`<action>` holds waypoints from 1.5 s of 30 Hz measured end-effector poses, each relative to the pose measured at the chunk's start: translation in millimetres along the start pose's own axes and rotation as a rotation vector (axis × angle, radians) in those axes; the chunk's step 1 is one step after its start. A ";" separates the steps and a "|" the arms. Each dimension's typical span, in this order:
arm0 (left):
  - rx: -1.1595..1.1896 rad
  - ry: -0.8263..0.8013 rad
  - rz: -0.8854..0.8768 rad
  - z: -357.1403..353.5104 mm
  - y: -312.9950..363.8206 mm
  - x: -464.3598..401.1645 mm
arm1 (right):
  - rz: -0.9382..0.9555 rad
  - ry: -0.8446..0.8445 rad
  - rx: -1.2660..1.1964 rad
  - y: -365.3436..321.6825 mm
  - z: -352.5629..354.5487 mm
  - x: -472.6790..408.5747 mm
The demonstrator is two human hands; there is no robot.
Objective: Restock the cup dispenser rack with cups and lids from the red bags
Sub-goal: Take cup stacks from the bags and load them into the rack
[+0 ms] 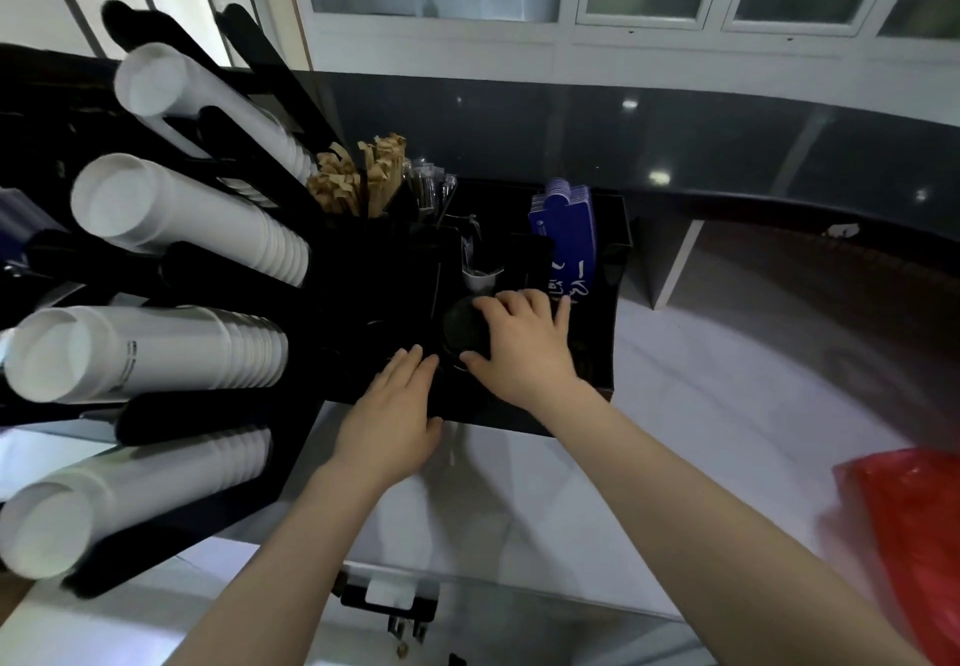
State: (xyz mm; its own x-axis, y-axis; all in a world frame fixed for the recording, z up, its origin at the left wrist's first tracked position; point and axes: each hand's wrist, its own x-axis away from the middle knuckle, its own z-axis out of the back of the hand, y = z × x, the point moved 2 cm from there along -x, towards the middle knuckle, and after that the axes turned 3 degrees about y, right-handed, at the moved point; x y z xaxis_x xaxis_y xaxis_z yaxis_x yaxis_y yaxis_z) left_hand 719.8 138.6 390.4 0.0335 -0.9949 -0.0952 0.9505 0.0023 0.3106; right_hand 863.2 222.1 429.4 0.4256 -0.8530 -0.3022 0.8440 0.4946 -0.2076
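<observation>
The black cup dispenser rack [291, 333] fills the left and centre. Several columns of white paper cups [171, 353] lie stacked in its slots at the left. My right hand [524, 340] grips a stack of black lids [465, 330] in a compartment of the rack, fingers over the top and thumb below. My left hand [397, 405] rests flat on the rack's front edge just left of the lids, fingers straight. A red bag [909, 535] lies at the right edge on the white counter.
Brown wooden stirrers [358, 177] and wrapped straws [431, 187] stand in rear compartments. Blue cup sleeves [563, 234] stand in the right compartment. A dark glossy counter [675, 146] runs behind, windows above. The white counter [701, 405] extends to the right.
</observation>
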 end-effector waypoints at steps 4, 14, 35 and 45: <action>-0.037 -0.022 -0.005 -2.7 -0.5 4.7 | 0.000 -0.072 0.085 -8.8 -19.7 -6.1; -0.078 -0.031 -0.007 -8.2 -2.5 7.1 | 0.027 -0.114 0.073 -3.7 -35.0 4.1; 0.021 -0.129 -0.049 -21.2 -5.8 2.3 | -0.064 -0.203 0.133 89.8 -11.2 26.4; -0.001 -0.158 -0.027 -22.2 -5.8 0.5 | -0.083 -0.236 0.046 92.0 -6.4 20.9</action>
State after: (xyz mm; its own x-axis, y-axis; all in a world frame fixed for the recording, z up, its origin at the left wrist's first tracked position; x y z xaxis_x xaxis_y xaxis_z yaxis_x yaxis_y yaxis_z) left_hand 721.1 140.3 367.6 -0.0413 -0.9981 0.0462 0.9509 -0.0251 0.3085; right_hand 947.7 250.9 398.0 0.4144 -0.9082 -0.0595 0.8907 0.4181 -0.1783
